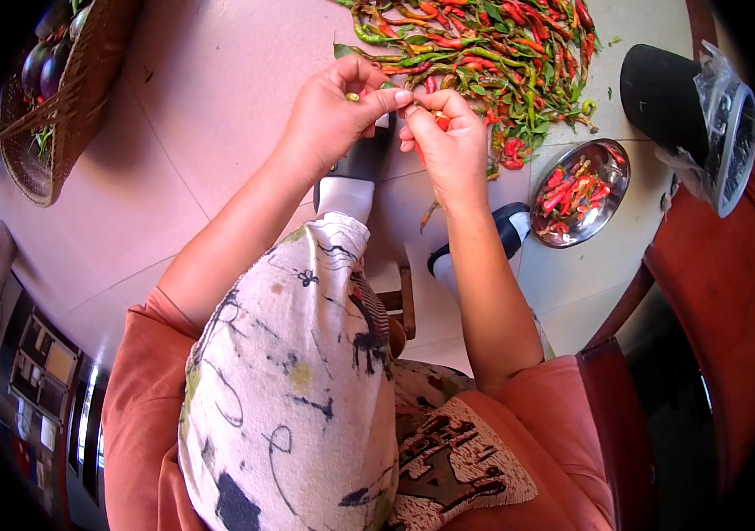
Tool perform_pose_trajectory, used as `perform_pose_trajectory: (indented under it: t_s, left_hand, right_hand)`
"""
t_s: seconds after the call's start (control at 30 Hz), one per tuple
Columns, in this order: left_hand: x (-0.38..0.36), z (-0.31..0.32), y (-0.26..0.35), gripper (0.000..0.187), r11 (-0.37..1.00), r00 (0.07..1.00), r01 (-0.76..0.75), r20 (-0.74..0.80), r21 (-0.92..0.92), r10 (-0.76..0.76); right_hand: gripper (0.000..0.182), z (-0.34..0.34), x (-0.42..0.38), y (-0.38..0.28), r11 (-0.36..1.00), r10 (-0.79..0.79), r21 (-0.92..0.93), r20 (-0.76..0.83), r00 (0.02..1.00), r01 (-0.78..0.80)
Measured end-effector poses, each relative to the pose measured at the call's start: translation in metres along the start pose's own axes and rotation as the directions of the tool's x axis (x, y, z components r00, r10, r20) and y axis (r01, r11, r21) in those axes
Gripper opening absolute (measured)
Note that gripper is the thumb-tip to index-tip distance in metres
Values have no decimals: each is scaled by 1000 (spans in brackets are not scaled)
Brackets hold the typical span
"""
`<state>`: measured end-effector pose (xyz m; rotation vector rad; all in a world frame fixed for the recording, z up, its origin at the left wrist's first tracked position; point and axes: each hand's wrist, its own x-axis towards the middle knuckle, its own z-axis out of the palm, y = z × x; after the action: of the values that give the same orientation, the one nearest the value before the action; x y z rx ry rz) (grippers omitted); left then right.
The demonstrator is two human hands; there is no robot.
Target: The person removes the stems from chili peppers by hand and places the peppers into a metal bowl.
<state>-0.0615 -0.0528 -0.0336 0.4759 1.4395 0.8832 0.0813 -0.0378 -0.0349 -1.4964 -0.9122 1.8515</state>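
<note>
My left hand (329,115) and my right hand (455,150) meet above my knee, fingertips pinched close together. Between the fingers of my left hand a green chili pepper (353,96) shows in part. My right hand is closed on a red chili pepper (441,120), mostly covered by the fingers. What passes between the two thumbs is too small to make out. Just beyond my hands a wide pile of red and green chili peppers (484,62) with leaves lies on the tiled floor.
Right of my foot stands a steel bowl (615,190) with red chili peppers in it. A black bin (661,88) with a plastic liner is at the right, near reddish-brown wooden furniture (723,292). At upper left is a woven basket (85,106) holding eggplants (53,71).
</note>
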Motion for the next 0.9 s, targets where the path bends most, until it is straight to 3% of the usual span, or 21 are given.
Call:
perform_pose_trajectory:
  t_s: [0.1, 0.17, 0.23, 0.27, 0.3, 0.33, 0.37, 0.43, 0.47, 0.5, 0.53, 0.57, 0.6, 0.67, 0.7, 0.73, 0.77, 0.83, 0.87, 0.9]
  left_hand:
    - [0, 5, -9, 20, 983, 993, -114, -10, 144, 116]
    - [-1, 7, -11, 20, 846, 916, -381, 28, 373, 400]
    - [-1, 3, -11, 17, 890, 936, -342, 29, 302, 350]
    - [-3, -2, -11, 16, 986, 989, -66, 119, -153, 85]
    - [-4, -5, -9, 15, 803, 942, 276, 314, -527, -118]
    - [-5, -3, -10, 10, 698, 951, 263, 299, -666, -73]
    - [-3, -6, -14, 10, 702, 953, 251, 298, -667, -58]
    - [1, -20, -22, 15, 524, 893, 401, 449, -752, -39]
    - [1, -22, -20, 15, 460, 864, 442, 503, -770, 11]
    - [0, -22, -17, 15, 460, 864, 443, 504, -769, 10]
    - [-1, -21, -13, 15, 456, 866, 452, 500, -767, -17]
    - [1, -19, -9, 16, 453, 866, 461, 498, -763, -40]
    - [8, -22, -18, 22, 400, 826, 490, 559, -775, 69]
    - [12, -17, -14, 24, 427, 831, 489, 555, -761, 38]
    - [13, -13, -15, 26, 456, 839, 486, 545, -746, -2]
    - [17, -10, -18, 27, 463, 820, 500, 572, -732, 18]
    - [19, -5, -16, 27, 469, 818, 503, 575, -726, 12]
    - [21, 12, -12, 27, 553, 854, 456, 518, -698, -51]
    - [21, 10, -5, 30, 562, 856, 468, 509, -682, -95]
    - [25, 18, -5, 30, 572, 848, 478, 521, -667, -101]
  right_hand:
    - [7, -1, -2, 8, 1000, 13, 27, -43, 999, -12]
    - [5, -1, -4, 11, 997, 24, 73, -78, 997, -19]
    - [3, 1, -9, 8, 811, 239, 557, -34, 971, -180]
    - [4, -2, -9, 6, 703, 312, 663, 41, 949, -259]
    - [4, -8, -11, 4, 704, 306, 663, 41, 951, -255]
    - [4, -18, -14, 1, 598, 213, 746, 203, 956, -292]
    - [5, -30, -14, -6, 487, 89, 801, 351, 932, -348]
    - [13, -69, -11, -54, 805, 1, 586, 150, 989, -90]
    - [18, -88, -10, -96, 924, -124, 364, -3, 992, 116]
    - [23, -111, -6, -142, 949, -303, 45, -144, 942, 313]
    - [28, -138, -1, -186, 861, -502, -231, -228, 835, 454]
    - [29, -169, 6, -219, 683, -704, -525, -286, 650, 508]
    - [28, -209, 19, -254, 572, -811, -598, -308, 498, 562]
    - [31, -303, 56, -297, 502, -859, -679, -317, 403, 536]
    - [48, -368, 74, -310, 447, -826, -843, -260, 501, 300]
    - [65, -403, 85, -318, 210, -745, -962, -274, 608, -175]
    - [68, -384, 79, -313, 313, -625, -924, -374, 685, -219]
    - [67, -373, 66, -308, 183, -788, -979, -201, 582, -92]
    - [58, -375, 68, -314, 291, -833, -928, -127, 538, 232]
    - [45, -318, 47, -293, 373, -862, -836, -151, 485, 402]
